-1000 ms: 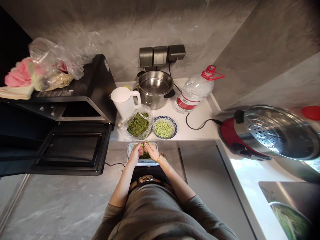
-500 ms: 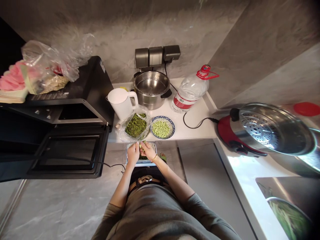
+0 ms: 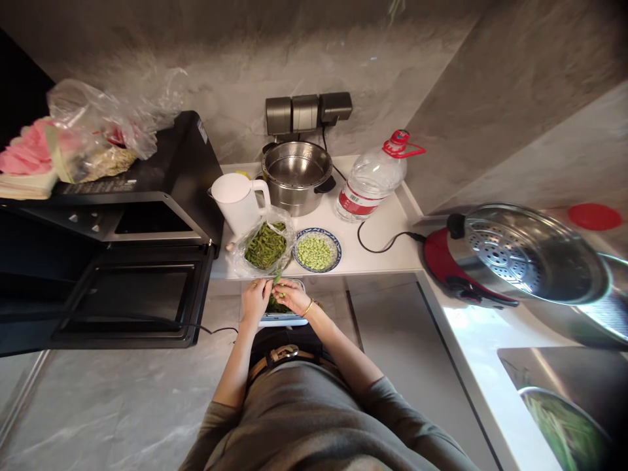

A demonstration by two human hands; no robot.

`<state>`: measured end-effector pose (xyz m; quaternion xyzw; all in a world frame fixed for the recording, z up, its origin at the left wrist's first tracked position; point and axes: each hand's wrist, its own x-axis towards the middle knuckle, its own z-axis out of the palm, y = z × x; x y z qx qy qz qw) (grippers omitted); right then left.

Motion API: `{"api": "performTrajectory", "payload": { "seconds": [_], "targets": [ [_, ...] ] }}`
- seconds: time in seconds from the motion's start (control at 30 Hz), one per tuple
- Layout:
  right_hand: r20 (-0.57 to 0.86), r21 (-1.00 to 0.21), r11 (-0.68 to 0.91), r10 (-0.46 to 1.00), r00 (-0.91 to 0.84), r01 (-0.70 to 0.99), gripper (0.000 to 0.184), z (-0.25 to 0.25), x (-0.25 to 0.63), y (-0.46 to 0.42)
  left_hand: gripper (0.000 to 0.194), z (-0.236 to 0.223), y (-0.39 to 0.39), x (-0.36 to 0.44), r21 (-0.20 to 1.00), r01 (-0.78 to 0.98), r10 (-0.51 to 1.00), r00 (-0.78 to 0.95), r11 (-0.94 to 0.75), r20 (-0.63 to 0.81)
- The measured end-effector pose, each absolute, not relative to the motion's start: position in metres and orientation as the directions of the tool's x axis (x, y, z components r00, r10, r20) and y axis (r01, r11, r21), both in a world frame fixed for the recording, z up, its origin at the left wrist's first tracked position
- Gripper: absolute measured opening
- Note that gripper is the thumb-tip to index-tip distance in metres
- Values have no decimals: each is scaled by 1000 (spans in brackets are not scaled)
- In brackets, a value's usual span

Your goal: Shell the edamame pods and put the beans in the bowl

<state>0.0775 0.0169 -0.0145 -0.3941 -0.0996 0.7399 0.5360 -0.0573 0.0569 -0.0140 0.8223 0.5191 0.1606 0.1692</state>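
Observation:
My left hand (image 3: 255,301) and my right hand (image 3: 293,298) meet in front of the counter's edge, fingers pinched together. Between their fingertips is a green edamame pod (image 3: 277,277), partly covered by the fingers. Below them, a pale-rimmed bin (image 3: 284,322) holds dark green husks. Just beyond the hands on the counter lies a clear plastic bag (image 3: 240,263) filled with unshelled edamame pods (image 3: 265,246). To its right, a blue-and-white plate (image 3: 337,246) carries shelled green beans (image 3: 314,252).
Behind the bag stand a white pitcher (image 3: 236,204) and a steel pot (image 3: 293,195). A large water bottle (image 3: 366,183) is at the back right. On the left, the oven door (image 3: 137,297) hangs down. A red electric cooker (image 3: 441,261) sits by the sink (image 3: 534,366).
My fingers have shifted around the pod, whose tip now points up between them. The left hand has moved slightly left, and the view has shifted a little.

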Motion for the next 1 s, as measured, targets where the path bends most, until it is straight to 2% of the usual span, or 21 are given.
{"api": "performTrajectory", "payload": {
  "seconds": [0.1, 0.2, 0.33, 0.47, 0.57, 0.67, 0.77, 0.87, 1.0],
  "targets": [
    [-478, -605, -396, 874, -82, -691, 24, -16, 80, 17, 31, -10, 57, -61, 451, 768, 882, 460, -454, 104],
    [-483, -674, -343, 875, 38, -654, 34, -19, 80, 20, 27, -6, 56, -62, 529, 693, 843, 533, -489, 81],
    [-445, -762, -297, 886, 131, -575, 33, -22, 78, 22, 26, -6, 54, -57, 673, 644, 877, 481, -363, 13],
    [-451, -812, -315, 873, 186, -491, 42, -28, 77, 21, 23, -8, 55, -52, 664, 640, 866, 499, -387, 23],
    [-433, -877, -330, 858, 276, -350, 47, -34, 80, 21, 26, -12, 54, -51, 702, 583, 839, 543, -409, 38],
    [-368, -921, -318, 899, 238, -226, 51, -37, 86, 23, 31, -20, 50, -50, 860, 440, 873, 488, -258, 12],
    [-356, -919, -324, 927, 118, -226, 53, -33, 92, 25, 35, -27, 48, -46, 985, 163, 902, 415, 56, -119],
    [-351, -910, -338, 936, 15, -242, 54, -25, 94, 26, 38, -28, 47, -40, 970, -44, 894, 400, 239, -202],
    [-311, -902, -319, 947, -76, -289, 53, -18, 90, 23, 45, -21, 48, -35, 940, -163, 904, 364, 299, -224]
  ]
}}
